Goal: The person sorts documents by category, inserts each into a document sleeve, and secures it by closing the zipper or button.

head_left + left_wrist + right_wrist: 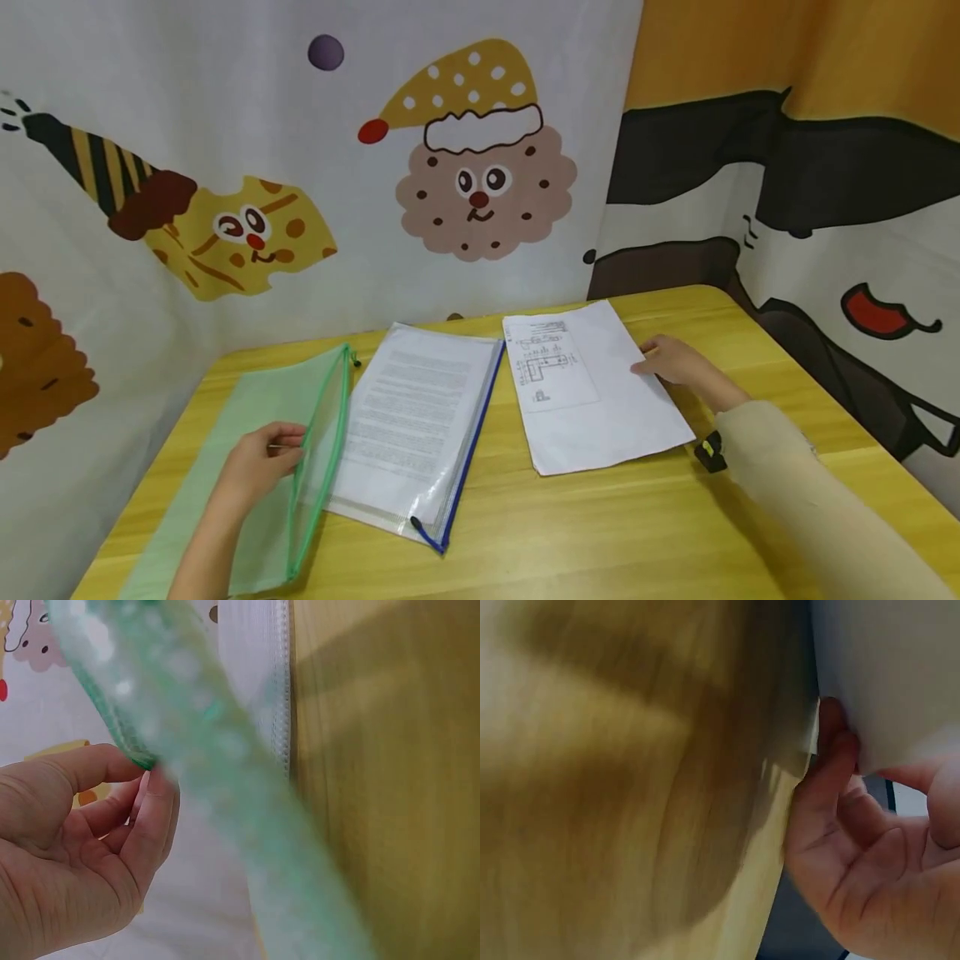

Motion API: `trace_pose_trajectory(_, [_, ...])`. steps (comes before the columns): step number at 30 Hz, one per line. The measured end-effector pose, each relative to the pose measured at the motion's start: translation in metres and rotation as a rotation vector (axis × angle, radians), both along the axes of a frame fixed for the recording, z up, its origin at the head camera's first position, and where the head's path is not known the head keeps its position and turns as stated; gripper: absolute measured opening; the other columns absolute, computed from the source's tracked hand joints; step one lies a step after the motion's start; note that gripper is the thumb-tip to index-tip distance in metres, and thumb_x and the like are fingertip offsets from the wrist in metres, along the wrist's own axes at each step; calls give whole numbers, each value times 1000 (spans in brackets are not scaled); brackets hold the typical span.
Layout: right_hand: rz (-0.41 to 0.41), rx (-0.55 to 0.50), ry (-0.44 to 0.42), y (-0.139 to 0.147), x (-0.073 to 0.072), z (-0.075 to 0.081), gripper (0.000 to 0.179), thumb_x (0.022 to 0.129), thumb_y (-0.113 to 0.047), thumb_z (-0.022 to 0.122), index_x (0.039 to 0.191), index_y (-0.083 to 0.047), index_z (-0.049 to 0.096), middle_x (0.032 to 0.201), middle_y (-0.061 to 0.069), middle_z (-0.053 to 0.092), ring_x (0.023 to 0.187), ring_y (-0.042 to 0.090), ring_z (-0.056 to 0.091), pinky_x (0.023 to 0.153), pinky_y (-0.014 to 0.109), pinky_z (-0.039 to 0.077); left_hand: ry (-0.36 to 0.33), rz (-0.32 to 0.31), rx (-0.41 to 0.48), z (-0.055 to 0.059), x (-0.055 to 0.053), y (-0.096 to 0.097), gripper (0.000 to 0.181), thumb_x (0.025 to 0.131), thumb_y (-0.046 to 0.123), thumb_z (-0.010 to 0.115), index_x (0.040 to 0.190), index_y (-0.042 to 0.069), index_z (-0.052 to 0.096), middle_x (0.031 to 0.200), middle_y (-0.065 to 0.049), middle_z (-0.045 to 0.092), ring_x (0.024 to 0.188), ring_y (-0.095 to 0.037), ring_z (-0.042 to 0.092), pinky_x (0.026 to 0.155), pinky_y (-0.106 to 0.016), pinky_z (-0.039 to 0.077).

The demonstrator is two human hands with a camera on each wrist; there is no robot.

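Holding green zipper pouch [273, 396], at left, in a closed pinch with left hand [257, 467]; pinching printed paper [596, 396] by its right edge with right hand [671, 360].

Front lane wide, left side jammed!

A broad lane is offered over the near table [592, 533], between the clear folder [420, 392] and the right sleeve [817, 500]. From it, 1 wedge is formed between folder and paper [622, 417], narrowed sharply toward the curtain [360, 208], by which the back is walled off. Left, trouble: the folder's edge is crowded by the green pouch [225, 417], gripped by the left hand [258, 462]. The paper's right edge is occupied by the right hand [675, 362].
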State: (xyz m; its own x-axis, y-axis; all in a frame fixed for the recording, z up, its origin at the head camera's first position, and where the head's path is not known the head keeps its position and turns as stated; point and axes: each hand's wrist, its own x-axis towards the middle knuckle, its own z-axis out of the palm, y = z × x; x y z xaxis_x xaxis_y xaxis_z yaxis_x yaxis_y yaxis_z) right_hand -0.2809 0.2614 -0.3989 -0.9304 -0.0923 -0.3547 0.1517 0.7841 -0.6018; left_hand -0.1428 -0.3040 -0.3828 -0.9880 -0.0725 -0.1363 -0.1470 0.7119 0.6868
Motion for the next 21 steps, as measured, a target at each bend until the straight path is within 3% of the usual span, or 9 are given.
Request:
trace_pose_trajectory(7, [15, -177, 100, 11, 10, 9, 43, 103, -19, 53, 133, 12, 48, 112, 25, 63, 83, 17, 63, 71, 30, 57, 4, 7, -2, 0, 0, 4, 35, 96, 3, 57, 128, -11, 56, 113, -23, 64, 89, -10, 60, 74, -26, 60])
trace_pose_trajectory(15, [-56, -284, 141, 10, 20, 28, 49, 105, -25, 49, 141, 6, 42, 116, 22, 62, 82, 12, 62, 70, 27, 58, 13, 6, 17, 2, 0, 8, 35, 97, 3, 57, 129, -10, 57, 116, -24, 64, 99, -24, 64, 76, -28, 60])
trace_pose_trajectory(21, [-65, -337, 158, 6, 26, 41, 51, 105, -27, 49, 143, 5, 41, 106, 9, 65, 79, 9, 63, 70, 25, 59, 18, -4, 37, 1, -1, 10, 35, 96, 3, 57, 129, -11, 56, 117, -25, 64, 93, -11, 62, 75, -26, 60])
